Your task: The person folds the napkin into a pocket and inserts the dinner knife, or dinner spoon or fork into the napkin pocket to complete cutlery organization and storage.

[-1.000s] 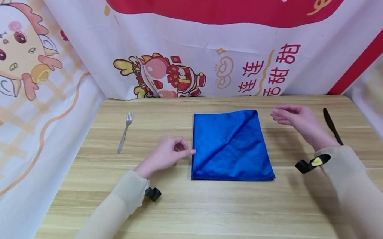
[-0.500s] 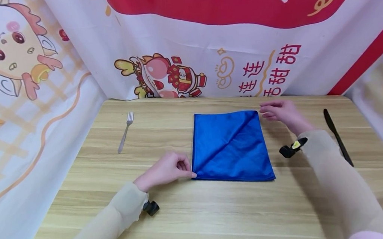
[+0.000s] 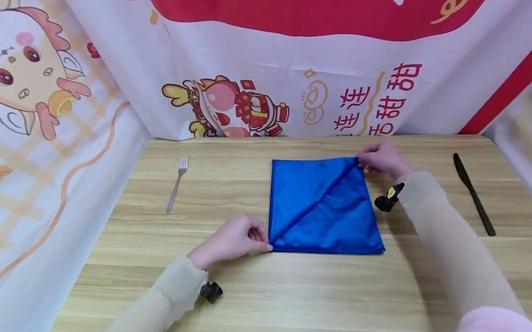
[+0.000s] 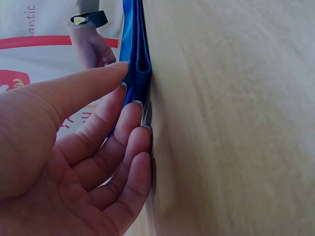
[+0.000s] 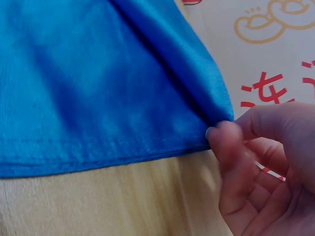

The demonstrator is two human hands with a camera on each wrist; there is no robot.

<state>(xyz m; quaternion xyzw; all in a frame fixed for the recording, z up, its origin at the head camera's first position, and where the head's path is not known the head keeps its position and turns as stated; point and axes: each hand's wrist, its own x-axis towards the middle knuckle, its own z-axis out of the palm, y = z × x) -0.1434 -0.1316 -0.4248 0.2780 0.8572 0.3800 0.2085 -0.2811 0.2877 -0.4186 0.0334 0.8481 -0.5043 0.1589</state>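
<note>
Since the earlier frame, the right hand (image 3: 384, 157) has moved in from just beside the cloth (image 3: 321, 208) to its far right corner, while the left hand (image 3: 234, 239) stays at the near left one. In the head view we see the cloth lying folded flat on the surface (image 3: 277, 311), between the fork (image 3: 176, 186) and the knife (image 3: 473, 194), a crease slanting from hand to hand. In the left wrist view we see several layers at the corner; the grip there looks pinched on them, thumb and forefinger close together. In the right wrist view the grip is clamped on the corner, the fabric puckering towards it. We judge the cloth light, soft and, from its sheen, slippery, so layers may slide; the corners, pinched firmly, seem the best holds.
</note>
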